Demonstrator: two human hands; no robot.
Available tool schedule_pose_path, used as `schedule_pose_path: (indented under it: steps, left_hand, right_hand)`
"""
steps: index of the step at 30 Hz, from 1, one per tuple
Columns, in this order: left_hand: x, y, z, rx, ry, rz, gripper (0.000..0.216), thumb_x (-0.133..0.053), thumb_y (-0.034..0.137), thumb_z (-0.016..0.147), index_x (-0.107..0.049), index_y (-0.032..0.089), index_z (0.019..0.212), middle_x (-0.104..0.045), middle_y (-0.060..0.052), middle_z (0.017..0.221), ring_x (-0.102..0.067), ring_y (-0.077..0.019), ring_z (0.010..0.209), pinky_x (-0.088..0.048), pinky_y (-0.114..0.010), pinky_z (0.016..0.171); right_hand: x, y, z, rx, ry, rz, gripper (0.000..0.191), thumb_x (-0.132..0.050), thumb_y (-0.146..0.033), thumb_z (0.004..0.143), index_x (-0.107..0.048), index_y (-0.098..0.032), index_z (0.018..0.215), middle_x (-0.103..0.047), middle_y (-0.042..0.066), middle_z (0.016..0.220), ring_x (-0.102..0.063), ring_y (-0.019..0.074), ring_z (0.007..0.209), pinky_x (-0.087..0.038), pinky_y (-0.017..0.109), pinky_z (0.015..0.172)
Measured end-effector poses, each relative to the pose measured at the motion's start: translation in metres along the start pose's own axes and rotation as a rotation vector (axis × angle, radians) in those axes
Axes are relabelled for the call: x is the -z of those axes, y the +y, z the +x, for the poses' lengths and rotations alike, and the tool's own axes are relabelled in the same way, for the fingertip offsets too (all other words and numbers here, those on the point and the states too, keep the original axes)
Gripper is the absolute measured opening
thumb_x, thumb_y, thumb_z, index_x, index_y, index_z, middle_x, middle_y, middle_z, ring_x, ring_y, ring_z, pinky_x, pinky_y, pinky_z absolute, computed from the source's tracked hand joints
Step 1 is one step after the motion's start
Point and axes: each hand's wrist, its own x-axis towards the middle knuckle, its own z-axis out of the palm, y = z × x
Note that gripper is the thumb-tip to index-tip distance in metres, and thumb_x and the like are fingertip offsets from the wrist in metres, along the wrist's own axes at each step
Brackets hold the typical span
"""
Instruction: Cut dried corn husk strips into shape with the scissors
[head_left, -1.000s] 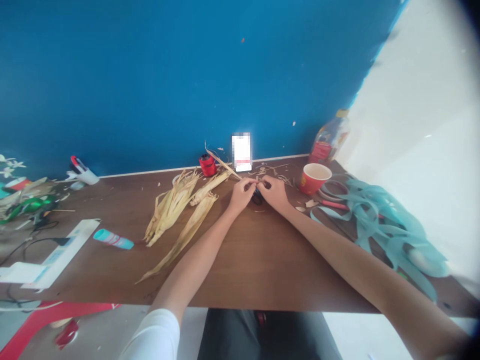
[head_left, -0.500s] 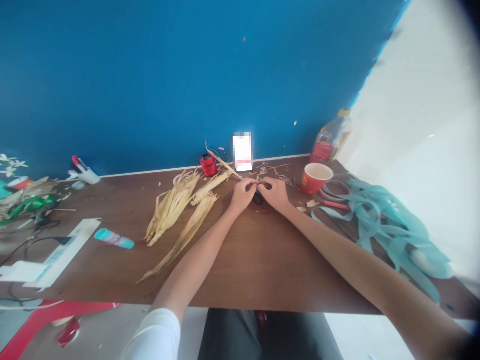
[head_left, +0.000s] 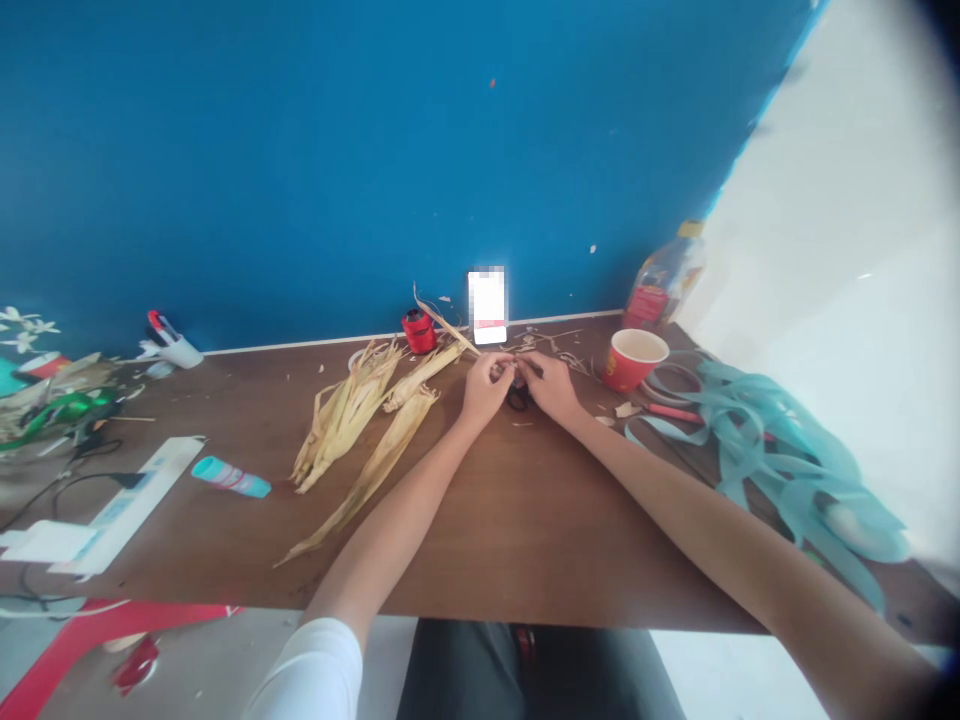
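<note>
Left hand [head_left: 486, 388] and right hand [head_left: 553, 385] had fingertips close together by a black looped item [head_left: 518, 399]; whether either grip was pinching anything, could not tell. Husks [head_left: 345, 420] lay on surface [head_left: 487, 540] left of left hand.

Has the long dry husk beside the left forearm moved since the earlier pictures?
No. Judged against the white power strip, the long husk keeps its place; the whole view shifts slightly.
</note>
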Motion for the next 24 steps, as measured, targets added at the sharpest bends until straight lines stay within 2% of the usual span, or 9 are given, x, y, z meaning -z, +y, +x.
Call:
schedule_pose_path:
  steps: [4,7,12,18,21,24]
  left_hand:
    - [0.0007,-0.0009,0.0004,-0.005,-0.003,-0.003,0.020,-0.061,0.023,0.087,-0.069,0.017,0.103,-0.067,-0.008,0.100,-0.063,-0.0142,0.079,-0.052,-0.027,0.073]
    - [0.0014,-0.0014,0.0008,-0.012,-0.014,-0.024,0.018,-0.062,0.025,0.087,-0.069,0.017,0.102,-0.067,-0.008,0.102,-0.064,-0.0156,0.085,-0.052,-0.027,0.075]
    - [0.0030,-0.0026,0.0013,-0.029,-0.024,0.017,0.011,-0.062,0.025,0.087,-0.071,0.018,0.090,-0.067,-0.006,0.094,-0.063,-0.0148,0.083,-0.050,-0.027,0.076]
    - [0.0041,0.0001,0.0017,0.037,0.001,-0.005,0.012,-0.061,0.024,0.087,-0.070,0.016,0.086,-0.069,-0.007,0.092,-0.063,-0.0161,0.087,-0.050,-0.027,0.079]
    - [0.0038,0.0011,0.0013,0.036,-0.004,0.014,0.011,-0.062,0.024,0.086,-0.070,0.017,0.086,-0.069,-0.006,0.092,-0.063,-0.0154,0.085,-0.049,-0.027,0.078]
    - [0.0033,0.0009,0.0008,0.023,-0.008,0.037,0.011,-0.062,0.025,0.086,-0.069,0.017,0.086,-0.068,-0.006,0.090,-0.062,-0.0148,0.083,-0.049,-0.027,0.077]
  right_hand:
    - [-0.0016,0.0004,0.0000,-0.011,-0.029,0.019,0.037,-0.048,-0.029,0.091,-0.059,-0.023,0.125,-0.074,0.005,0.093,-0.068,0.0217,0.078,-0.053,0.038,0.080]
    - [-0.0010,-0.0040,-0.0005,-0.007,-0.072,-0.018,0.044,-0.047,-0.025,0.090,-0.052,-0.023,0.133,-0.074,0.004,0.091,-0.069,0.0229,0.080,-0.052,0.041,0.085]
    - [-0.0015,-0.0056,-0.0007,-0.014,-0.074,-0.037,0.045,-0.053,-0.027,0.087,-0.051,-0.022,0.132,-0.074,0.004,0.091,-0.069,0.0228,0.081,-0.052,0.041,0.087]
    - [-0.0039,0.0029,0.0016,-0.053,-0.009,0.126,0.045,-0.059,-0.031,0.083,-0.051,-0.020,0.125,-0.069,0.001,0.082,-0.068,0.0193,0.073,-0.054,0.036,0.077]
    - [-0.0026,0.0010,0.0013,-0.025,0.045,0.078,0.042,-0.056,-0.027,0.082,-0.052,-0.019,0.123,-0.069,0.001,0.081,-0.067,0.0188,0.075,-0.054,0.036,0.080]
    - [-0.0012,-0.0029,0.0000,0.002,0.087,0.016,0.040,-0.054,-0.025,0.083,-0.054,-0.018,0.122,-0.071,0.004,0.088,-0.068,0.0193,0.080,-0.053,0.037,0.084]
